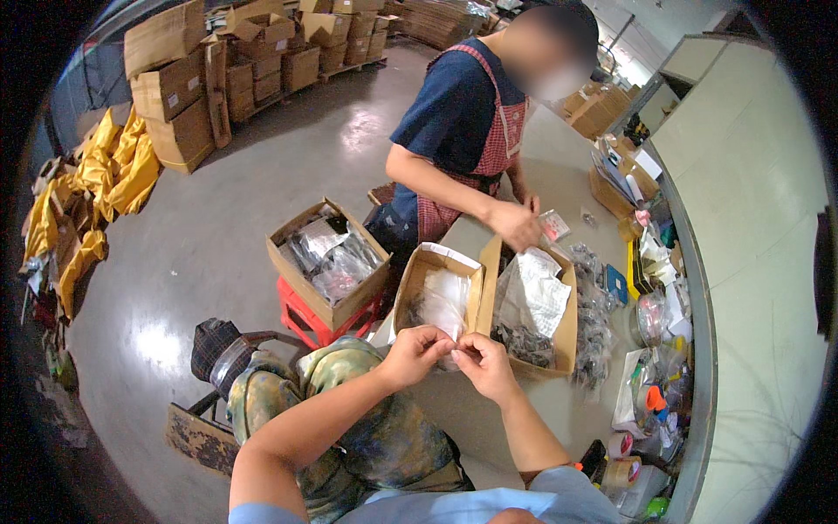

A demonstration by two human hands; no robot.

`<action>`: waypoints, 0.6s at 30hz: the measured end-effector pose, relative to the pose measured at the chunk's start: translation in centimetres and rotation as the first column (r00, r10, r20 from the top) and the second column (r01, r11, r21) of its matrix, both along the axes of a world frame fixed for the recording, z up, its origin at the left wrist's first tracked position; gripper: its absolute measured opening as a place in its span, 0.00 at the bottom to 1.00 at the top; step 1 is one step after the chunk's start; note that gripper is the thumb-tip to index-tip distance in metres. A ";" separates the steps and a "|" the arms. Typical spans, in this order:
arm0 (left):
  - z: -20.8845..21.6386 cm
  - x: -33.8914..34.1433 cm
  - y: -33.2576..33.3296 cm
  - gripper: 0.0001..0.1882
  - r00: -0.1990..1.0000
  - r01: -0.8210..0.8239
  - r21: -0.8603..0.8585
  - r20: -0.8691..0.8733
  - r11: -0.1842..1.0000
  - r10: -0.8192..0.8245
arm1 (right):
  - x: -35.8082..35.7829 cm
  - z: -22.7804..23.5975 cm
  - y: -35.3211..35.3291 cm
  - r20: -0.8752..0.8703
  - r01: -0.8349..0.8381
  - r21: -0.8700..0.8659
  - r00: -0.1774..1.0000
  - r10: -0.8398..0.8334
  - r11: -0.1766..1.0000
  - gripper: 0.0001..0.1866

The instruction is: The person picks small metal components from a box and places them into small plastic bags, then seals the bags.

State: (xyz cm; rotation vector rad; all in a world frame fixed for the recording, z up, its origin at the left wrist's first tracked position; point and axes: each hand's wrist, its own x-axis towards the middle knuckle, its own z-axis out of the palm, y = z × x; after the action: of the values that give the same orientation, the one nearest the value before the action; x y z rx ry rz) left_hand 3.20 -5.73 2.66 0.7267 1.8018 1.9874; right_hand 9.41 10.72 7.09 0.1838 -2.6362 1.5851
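Note:
My left hand (415, 355) and my right hand (486, 365) meet at the near edge of a small cardboard box (403, 301). Both are closed in a pinch, fingertips nearly touching, on the edge of a clear plastic bag (447, 325). What the bag contains, if anything, cannot be made out. White and clear plastic bags (443, 286) lie in the box just beyond my fingers. Right beside it, a longer cardboard box (566, 336) holds dark small parts (524, 343), partly covered by a crumpled white sheet (532, 288).
A co-worker in a checked apron (504, 140) reaches over the table's far side. An open carton of bagged items (330, 253) rests on a red stool (301, 316). Clear bags with dark parts (594, 323) and tape rolls (621, 472) line the right. Stacked cartons (179, 105) stand behind.

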 end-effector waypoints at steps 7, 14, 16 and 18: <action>-0.3 0.1 0.2 0.09 0.999 -0.026 0.037 0.038 0.999 0.025 | 0.8 0.8 1.6 0.095 -0.028 -0.072 0.995 0.035 0.997 0.05; -0.3 0.2 0.8 0.08 0.998 0.049 0.019 0.042 0.999 -0.050 | 4.0 0.2 5.2 -0.033 0.146 -0.014 0.989 -0.146 0.989 0.07; 0.0 0.2 0.7 0.08 0.999 0.040 -0.036 0.025 0.999 -0.039 | 5.2 0.4 7.8 -0.044 0.284 -0.018 0.958 -0.284 0.959 0.07; 0.6 0.2 0.6 0.08 0.994 0.036 -0.057 0.104 0.998 -0.030 | 6.3 1.2 12.2 -0.081 0.481 -0.028 0.873 -0.481 0.876 0.07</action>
State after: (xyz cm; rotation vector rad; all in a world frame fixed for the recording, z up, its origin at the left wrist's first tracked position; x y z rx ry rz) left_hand 3.42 -5.13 3.24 0.6208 1.7686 1.9064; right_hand 15.76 22.87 8.29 -0.3729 -2.3541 1.3754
